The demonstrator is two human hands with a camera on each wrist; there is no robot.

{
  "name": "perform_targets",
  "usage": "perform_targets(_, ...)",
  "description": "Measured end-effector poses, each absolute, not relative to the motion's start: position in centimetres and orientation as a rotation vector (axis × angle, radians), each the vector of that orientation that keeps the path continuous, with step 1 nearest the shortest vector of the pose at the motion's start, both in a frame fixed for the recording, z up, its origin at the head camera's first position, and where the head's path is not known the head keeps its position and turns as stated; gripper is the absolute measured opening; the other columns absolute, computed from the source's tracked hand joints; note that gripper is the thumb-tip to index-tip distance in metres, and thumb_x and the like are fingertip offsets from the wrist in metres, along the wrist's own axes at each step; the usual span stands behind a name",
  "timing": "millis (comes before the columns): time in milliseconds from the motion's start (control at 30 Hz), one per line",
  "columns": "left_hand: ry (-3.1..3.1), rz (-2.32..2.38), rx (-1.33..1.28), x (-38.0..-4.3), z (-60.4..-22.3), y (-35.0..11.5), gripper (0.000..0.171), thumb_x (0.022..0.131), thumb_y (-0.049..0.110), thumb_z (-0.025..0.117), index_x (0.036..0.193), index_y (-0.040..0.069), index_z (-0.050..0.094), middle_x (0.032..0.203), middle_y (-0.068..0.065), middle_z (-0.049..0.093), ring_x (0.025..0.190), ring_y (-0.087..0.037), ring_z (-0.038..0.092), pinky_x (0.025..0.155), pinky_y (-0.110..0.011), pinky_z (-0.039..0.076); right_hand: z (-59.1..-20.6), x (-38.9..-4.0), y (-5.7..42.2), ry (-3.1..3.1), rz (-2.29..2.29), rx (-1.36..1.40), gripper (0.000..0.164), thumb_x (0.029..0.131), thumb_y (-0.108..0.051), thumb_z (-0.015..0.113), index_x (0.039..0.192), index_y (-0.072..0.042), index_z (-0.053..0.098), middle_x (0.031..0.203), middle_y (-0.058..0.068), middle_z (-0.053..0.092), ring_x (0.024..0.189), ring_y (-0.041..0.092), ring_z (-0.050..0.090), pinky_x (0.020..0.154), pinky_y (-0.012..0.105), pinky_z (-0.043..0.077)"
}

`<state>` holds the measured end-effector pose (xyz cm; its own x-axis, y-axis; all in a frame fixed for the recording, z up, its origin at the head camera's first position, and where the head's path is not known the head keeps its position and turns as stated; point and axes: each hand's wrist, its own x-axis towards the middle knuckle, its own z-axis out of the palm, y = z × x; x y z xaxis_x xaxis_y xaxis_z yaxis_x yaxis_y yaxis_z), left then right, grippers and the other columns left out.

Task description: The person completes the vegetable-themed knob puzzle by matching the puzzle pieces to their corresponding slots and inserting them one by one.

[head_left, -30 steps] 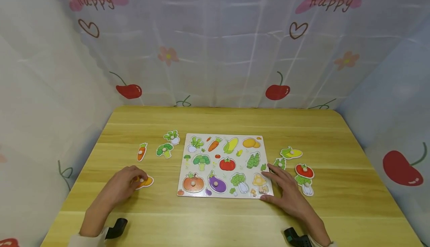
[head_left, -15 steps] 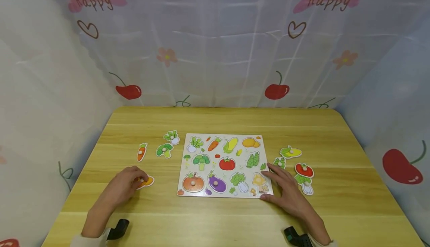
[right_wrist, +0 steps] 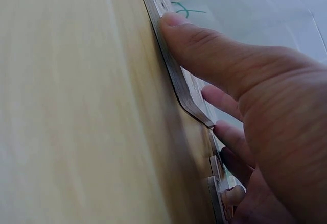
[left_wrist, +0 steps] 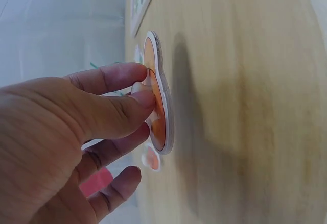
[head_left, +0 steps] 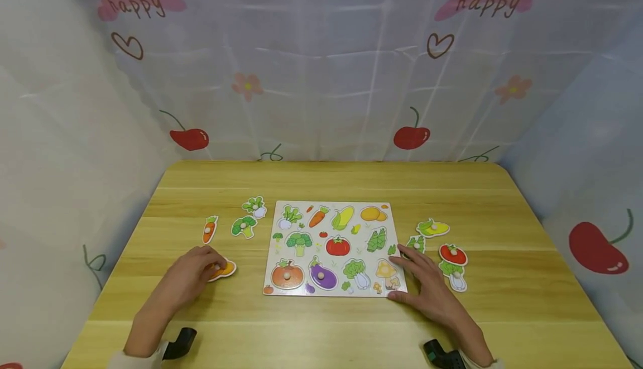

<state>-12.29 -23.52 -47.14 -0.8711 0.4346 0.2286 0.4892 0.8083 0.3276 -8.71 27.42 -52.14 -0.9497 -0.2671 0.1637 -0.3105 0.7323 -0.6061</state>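
My left hand (head_left: pixel 190 277) pinches the small knob of an orange-yellow potato puzzle piece (head_left: pixel 228 269) between thumb and fingers. In the left wrist view, the potato puzzle piece (left_wrist: pixel 159 106) is tilted off the table, with a shadow beside it. At the center lies a vegetable puzzle board (head_left: pixel 321 252). Pumpkin (head_left: pixel 293 279) and eggplant (head_left: pixel 329 281) pieces with knobs sit in its near row. My right hand (head_left: pixel 427 288) rests at the board's near right corner, thumb on the front edge and fairly straight fingers along the right edge.
Carrot (head_left: pixel 210 230), broccoli (head_left: pixel 243 228) and turnip (head_left: pixel 258 212) pieces lie left of the board. To its right are corn (head_left: pixel 439 228), tomato (head_left: pixel 452 255), bok choy (head_left: pixel 457 282) and a green piece (head_left: pixel 416 242) partly behind my right hand. A printed curtain (head_left: pixel 321 78) stands behind the table.
My left hand has shifted slightly right, and the potato puzzle piece has moved with it, rising from the table. My right hand stays at the board's corner.
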Motion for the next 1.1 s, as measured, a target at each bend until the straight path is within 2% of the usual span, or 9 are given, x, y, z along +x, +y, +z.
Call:
perform_targets(400, -2.893, -0.564, -0.751, -12.6, -45.9, -20.9, 0.025, 0.079, -0.004, 0.079, 0.087, 0.019, 0.073, 0.091, 0.009, 0.066, 0.085, -0.014, 0.064, 0.074, -0.037, 0.053, -52.1, -8.7, 27.5, -2.891, 1.020, 0.461, 0.073, 0.073, -0.041, 0.088, 0.137, -0.018, 0.061, 0.155, 0.014, 0.043, 0.143, 0.044, 0.031, 0.109, 0.067, 0.021)
perform_targets(567, -2.847, -0.557, -0.805, -13.0, -45.7, -19.9, 0.024, 0.078, -0.004, 0.080, 0.087, 0.017, 0.074, 0.091, 0.008, 0.068, 0.084, -0.013, 0.062, 0.074, -0.034, 0.054, -52.0, -8.8, 27.5, -2.910, 1.024, 0.450, 0.073, 0.074, -0.043, 0.087, 0.137, -0.019, 0.060, 0.156, 0.013, 0.042, 0.144, 0.044, 0.029, 0.111, 0.067, 0.019)
perform_targets(867, -2.853, -0.643, -0.822, -14.0, -45.9, -17.7, 0.022, 0.082, -0.003, 0.078, 0.092, 0.016, 0.074, 0.097, 0.005, 0.068, 0.092, -0.017, 0.064, 0.079, -0.036, 0.055, -52.0, -8.7, 27.7, -2.905, 1.029, 0.444, 0.073, 0.073, -0.042, 0.087, 0.137, -0.019, 0.060, 0.156, 0.013, 0.042, 0.144, 0.044, 0.029, 0.111, 0.067, 0.020)
perform_targets(1100, -2.807, -0.699, -0.882, -14.8, -46.2, -16.0, 0.023, 0.080, -0.005, 0.079, 0.091, 0.016, 0.074, 0.095, 0.006, 0.068, 0.091, -0.015, 0.064, 0.081, -0.036, 0.055, -52.0, -8.7, 27.6, -2.902, 1.028, 0.454, 0.073, 0.074, -0.043, 0.087, 0.138, -0.019, 0.060, 0.157, 0.012, 0.042, 0.144, 0.043, 0.029, 0.111, 0.066, 0.019)
